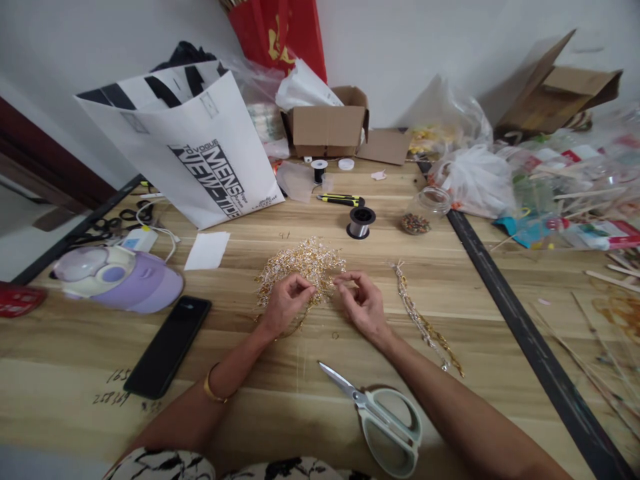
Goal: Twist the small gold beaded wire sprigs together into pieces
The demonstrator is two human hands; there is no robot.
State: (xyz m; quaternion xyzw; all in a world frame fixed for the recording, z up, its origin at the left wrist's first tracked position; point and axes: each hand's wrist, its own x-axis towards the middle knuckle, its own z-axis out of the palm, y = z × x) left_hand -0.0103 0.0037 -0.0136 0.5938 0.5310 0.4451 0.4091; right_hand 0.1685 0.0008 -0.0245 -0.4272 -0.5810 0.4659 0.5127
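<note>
On the wooden table lies a tangled heap of gold and clear beaded chain (295, 257). My left hand (286, 303) is at the heap's near edge, thumb and forefinger pinched; a gold strand (300, 320) trails down beneath them. My right hand (364, 305) is just right of the heap with its fingers curled inward, and what the fingertips hold is too small to make out. A small ring (335, 335) rests between my forearms. Further right are gold and silver chain lengths (423, 320), laid side by side. Green-handled scissors (390, 420) lie partly open near me.
A phone (167, 347) and a purple device (120, 277) are at left, below a white paper bag (190, 147). Behind the heap are a wire spool (361, 222), a cutter (341, 200) and a bead jar (420, 213). A black strip (515, 300) borders cluttered plastic bags (475, 180).
</note>
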